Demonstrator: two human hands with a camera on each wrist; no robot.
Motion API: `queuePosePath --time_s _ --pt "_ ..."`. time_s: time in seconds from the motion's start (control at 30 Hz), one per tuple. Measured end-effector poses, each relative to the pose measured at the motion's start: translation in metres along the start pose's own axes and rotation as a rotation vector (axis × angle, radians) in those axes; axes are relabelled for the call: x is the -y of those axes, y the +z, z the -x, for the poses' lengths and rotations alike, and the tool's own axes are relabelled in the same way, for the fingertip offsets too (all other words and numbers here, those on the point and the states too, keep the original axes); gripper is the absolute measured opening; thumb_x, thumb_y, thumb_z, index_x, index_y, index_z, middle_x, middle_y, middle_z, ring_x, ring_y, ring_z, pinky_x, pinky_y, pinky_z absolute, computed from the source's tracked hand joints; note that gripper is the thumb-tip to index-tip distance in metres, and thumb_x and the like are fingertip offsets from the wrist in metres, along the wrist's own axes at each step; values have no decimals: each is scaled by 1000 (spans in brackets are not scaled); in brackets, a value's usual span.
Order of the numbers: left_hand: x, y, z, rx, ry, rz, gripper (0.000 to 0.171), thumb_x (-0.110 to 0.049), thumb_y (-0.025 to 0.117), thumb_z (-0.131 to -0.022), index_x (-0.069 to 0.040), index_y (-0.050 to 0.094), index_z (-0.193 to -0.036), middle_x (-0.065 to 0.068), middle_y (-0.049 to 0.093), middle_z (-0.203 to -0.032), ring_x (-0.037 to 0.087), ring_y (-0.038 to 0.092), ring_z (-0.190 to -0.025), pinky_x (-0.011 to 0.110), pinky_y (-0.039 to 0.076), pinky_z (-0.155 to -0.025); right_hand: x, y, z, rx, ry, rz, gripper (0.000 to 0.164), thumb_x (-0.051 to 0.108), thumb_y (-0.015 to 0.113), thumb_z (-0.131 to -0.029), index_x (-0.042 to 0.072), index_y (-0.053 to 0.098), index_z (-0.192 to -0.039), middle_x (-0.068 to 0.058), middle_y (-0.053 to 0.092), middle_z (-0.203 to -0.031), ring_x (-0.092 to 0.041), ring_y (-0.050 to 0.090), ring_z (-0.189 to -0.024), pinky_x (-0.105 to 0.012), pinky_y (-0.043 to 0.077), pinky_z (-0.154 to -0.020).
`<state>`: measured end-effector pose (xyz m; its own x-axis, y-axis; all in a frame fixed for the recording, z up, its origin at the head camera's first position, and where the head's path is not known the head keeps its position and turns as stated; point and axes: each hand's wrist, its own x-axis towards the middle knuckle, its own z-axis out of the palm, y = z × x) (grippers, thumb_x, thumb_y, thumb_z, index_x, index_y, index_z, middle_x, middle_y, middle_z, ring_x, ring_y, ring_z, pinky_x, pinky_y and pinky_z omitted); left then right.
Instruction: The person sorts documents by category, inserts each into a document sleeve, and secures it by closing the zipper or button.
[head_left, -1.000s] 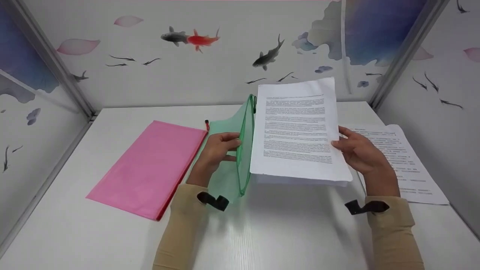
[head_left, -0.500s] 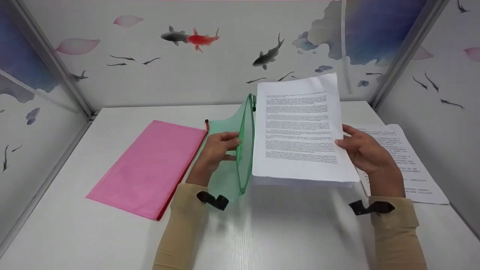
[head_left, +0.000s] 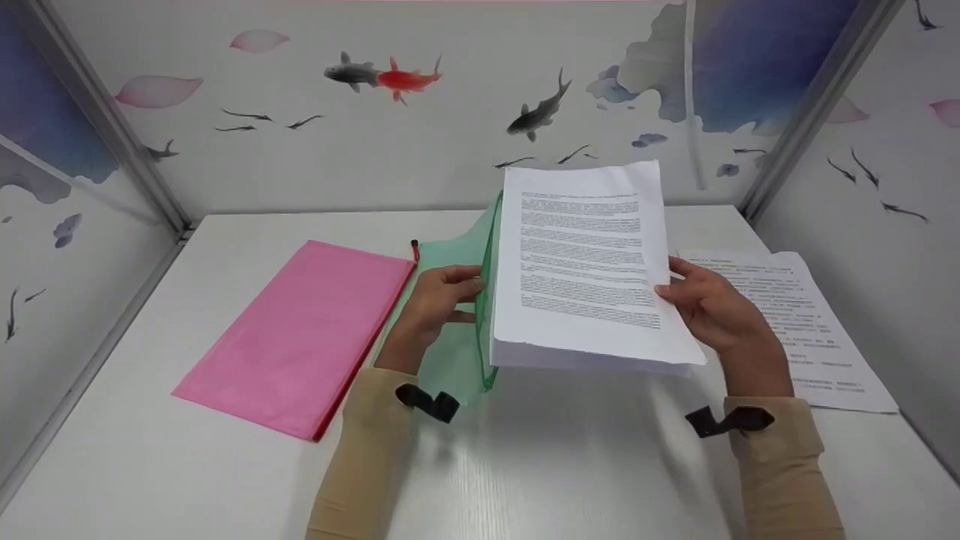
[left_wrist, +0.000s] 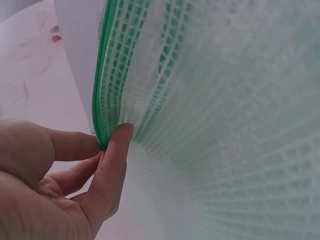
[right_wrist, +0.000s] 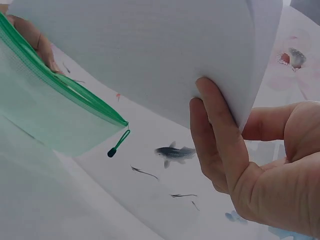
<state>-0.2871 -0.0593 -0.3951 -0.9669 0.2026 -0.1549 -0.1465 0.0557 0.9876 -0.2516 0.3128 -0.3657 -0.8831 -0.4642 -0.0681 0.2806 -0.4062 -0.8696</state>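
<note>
My left hand (head_left: 439,307) pinches the zippered edge of a translucent green mesh zip pouch (left_wrist: 225,150), holding its mouth apart. In the left wrist view, thumb and fingers clamp the green zip edge. My right hand (head_left: 716,311) grips the right edge of a thick stack of printed paper (head_left: 585,247), thumb on top and fingers beneath. The stack is held up over the table, its left edge right at the pouch's mouth. A green zipper pull (right_wrist: 118,143) with a dark tip dangles from the pouch's end in the right wrist view.
A pink zip pouch (head_left: 292,337) with a red zipper lies flat on the white table (head_left: 540,465), left of the green one. More printed sheets (head_left: 817,337) lie at the right, partly behind my right hand. Decorated white panels (head_left: 450,150) enclose the back and sides.
My right hand drew the paper stack slightly right, then brought it left, so its left edge now overlaps the green pouch's mouth in the head view. The left hand stays nearly still.
</note>
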Motion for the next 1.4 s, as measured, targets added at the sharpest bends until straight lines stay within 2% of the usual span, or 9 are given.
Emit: queuePosePath --time_s 0.2,0.47,0.67,0.77,1.03,1.4 --pt "2 0 -1 -15 -6 13 33 -16 64 -98 -8 65 -131 11 69 -121 21 69 -103 37 63 -81 -4 0 -4 -72 50 110 54 -10 45 -100 7 25 -146 -6 68 -125 -21 71 -110 -34 61 -87" --pt "4 0 -2 -53 0 44 35 -16 65 -98 -7 64 -131 12 67 -125 23 70 -105 37 63 -81 -3 2 -3 -106 69 232 58 -7 50 -99 6 25 -149 -3 69 -123 -21 73 -106 -35 62 -86" --pt "5 2 -2 -47 -4 33 36 -16 66 -96 -6 65 -131 12 69 -123 21 71 -99 37 63 -79 -1 5 -3 -167 73 429 69 0 57 -98 1 18 -155 1 67 -122 -17 72 -105 -32 61 -85" --pt "5 3 -1 -47 -1 17 36 -15 66 -96 -5 65 -131 13 69 -123 22 71 -99 38 63 -78 2 8 -1 -178 78 484 71 2 57 -99 0 16 -157 3 66 -122 -16 72 -104 -32 61 -84" --pt "5 4 -1 -41 6 -16 35 -16 66 -97 -6 65 -131 13 70 -122 24 72 -100 38 63 -79 12 17 10 -199 54 494 74 7 58 -100 -1 13 -158 4 66 -123 -14 72 -104 -31 62 -82" --pt "7 5 -3 -54 -13 13 37 -16 67 -96 -6 65 -132 13 69 -122 23 71 -102 37 63 -79 16 22 14 -208 56 526 76 11 61 -100 1 14 -159 6 67 -123 -15 72 -104 -31 62 -81"
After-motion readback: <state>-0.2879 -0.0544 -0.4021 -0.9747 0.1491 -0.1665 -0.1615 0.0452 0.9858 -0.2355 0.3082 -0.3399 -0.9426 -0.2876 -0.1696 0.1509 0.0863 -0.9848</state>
